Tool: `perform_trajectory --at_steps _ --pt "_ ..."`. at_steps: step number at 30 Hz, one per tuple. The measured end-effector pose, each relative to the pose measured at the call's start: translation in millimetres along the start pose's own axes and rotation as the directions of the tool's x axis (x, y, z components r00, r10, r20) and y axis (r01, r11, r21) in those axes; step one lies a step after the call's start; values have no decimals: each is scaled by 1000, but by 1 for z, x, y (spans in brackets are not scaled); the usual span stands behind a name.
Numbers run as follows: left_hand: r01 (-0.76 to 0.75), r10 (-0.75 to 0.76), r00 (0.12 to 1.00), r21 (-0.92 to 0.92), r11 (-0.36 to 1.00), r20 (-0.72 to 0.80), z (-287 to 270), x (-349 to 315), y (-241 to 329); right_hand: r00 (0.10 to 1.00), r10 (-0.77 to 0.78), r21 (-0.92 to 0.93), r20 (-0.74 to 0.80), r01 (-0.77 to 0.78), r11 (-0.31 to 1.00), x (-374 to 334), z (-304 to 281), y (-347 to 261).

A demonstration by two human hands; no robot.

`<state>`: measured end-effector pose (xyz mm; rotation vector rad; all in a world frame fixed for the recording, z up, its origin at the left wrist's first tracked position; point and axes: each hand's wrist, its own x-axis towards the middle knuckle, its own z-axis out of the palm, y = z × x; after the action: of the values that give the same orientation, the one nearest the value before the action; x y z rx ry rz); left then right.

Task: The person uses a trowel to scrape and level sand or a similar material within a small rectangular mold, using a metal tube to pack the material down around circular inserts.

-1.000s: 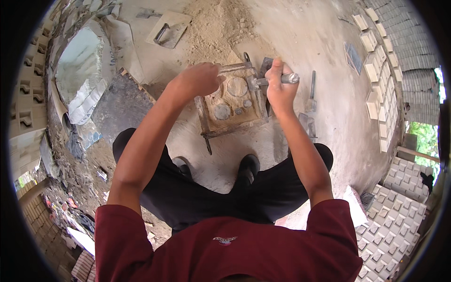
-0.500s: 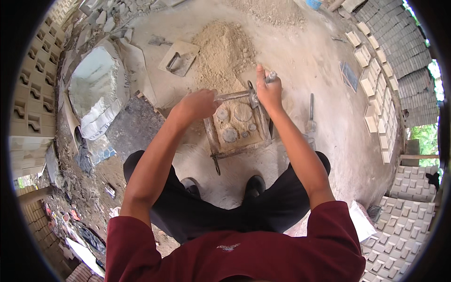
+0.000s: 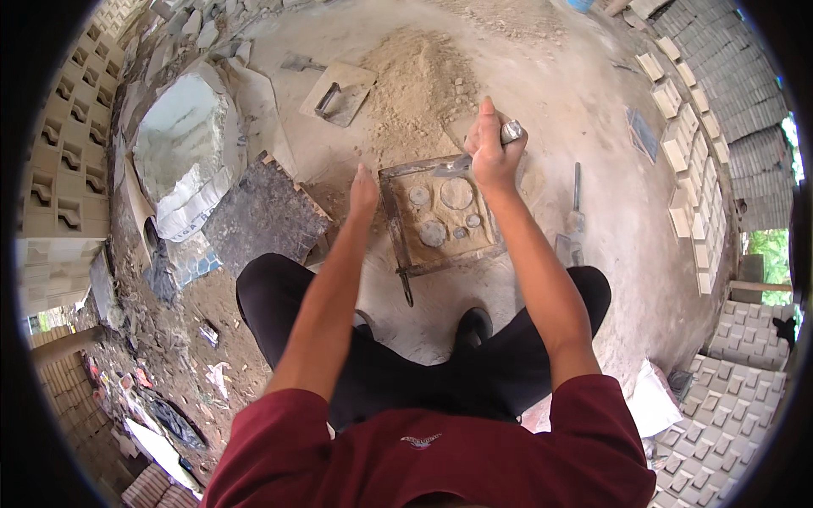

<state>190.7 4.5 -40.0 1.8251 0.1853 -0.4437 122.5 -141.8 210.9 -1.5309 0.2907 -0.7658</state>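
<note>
In my right hand is a trowel, its handle end poking out of the closed fist and the thumb pointing up. The blade reaches left over the far right corner of a rectangular mould frame. Sandy mix fills the frame around several round grey discs of different sizes. A thin metal loop hangs off its near left corner. My left hand is just left of the frame, holding nothing, fingers extended forward.
Behind the frame rises a heap of sand. A flat float with a handle lies left of it. A white-lined sack of powder and dark board stand left. A long-handled tool and rows of pale blocks are right.
My left hand has come away from the trowel blade and dropped back beside the frame's left side. My right hand has risen slightly, still holding the trowel. The whole view has shifted somewhat.
</note>
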Motion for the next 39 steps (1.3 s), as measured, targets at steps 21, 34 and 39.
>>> perform_trajectory --at_steps 21,34,39 --pt "-170 177 936 52 984 -304 29 -51 1 991 -32 167 127 11 986 1 20 47" --pt "-130 185 944 207 970 -274 20 -46 -1 980 -165 95 110 155 983 12 10 25" --pt "-100 187 936 286 953 -297 32 -53 6 972 -223 63 73 219 974 2 -8 53"
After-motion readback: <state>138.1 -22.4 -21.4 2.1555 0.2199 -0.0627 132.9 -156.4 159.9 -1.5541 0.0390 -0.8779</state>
